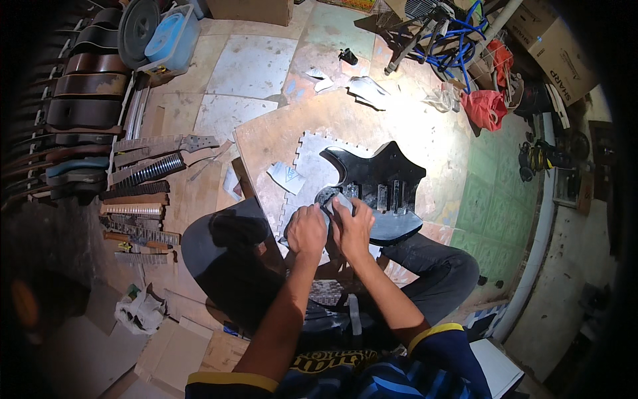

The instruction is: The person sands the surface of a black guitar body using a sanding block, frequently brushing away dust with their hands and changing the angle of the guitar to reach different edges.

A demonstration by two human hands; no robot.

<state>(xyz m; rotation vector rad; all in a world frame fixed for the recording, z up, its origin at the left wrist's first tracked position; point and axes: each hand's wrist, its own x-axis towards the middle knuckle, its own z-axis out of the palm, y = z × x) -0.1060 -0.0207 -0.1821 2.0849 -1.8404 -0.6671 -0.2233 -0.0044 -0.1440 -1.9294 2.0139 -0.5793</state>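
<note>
A glossy black guitar body (pixel 375 166) with several cut-out cavities lies on a white puzzle-edged mat (pixel 304 149) over a wooden board (pixel 256 133). My left hand (pixel 307 229) is closed over the body's near left part, its fingers curled round the edge; what lies under the palm is hidden. My right hand (pixel 352 229) holds a small grey pad (pixel 341 202) in its fingers against the body, just right of my left hand. A torn whitish sheet (pixel 286 178) lies left of the body on the mat.
Stacked guitar bodies (pixel 83 113), guitar necks (pixel 149 169) and a lidded blue container (pixel 163 36) are at left. Blue hose (pixel 458 40), a red bag (pixel 482 106) and cardboard boxes (pixel 551 53) are at back right. A white plastic bag (pixel 139 309) lies lower left. My bent legs flank the board.
</note>
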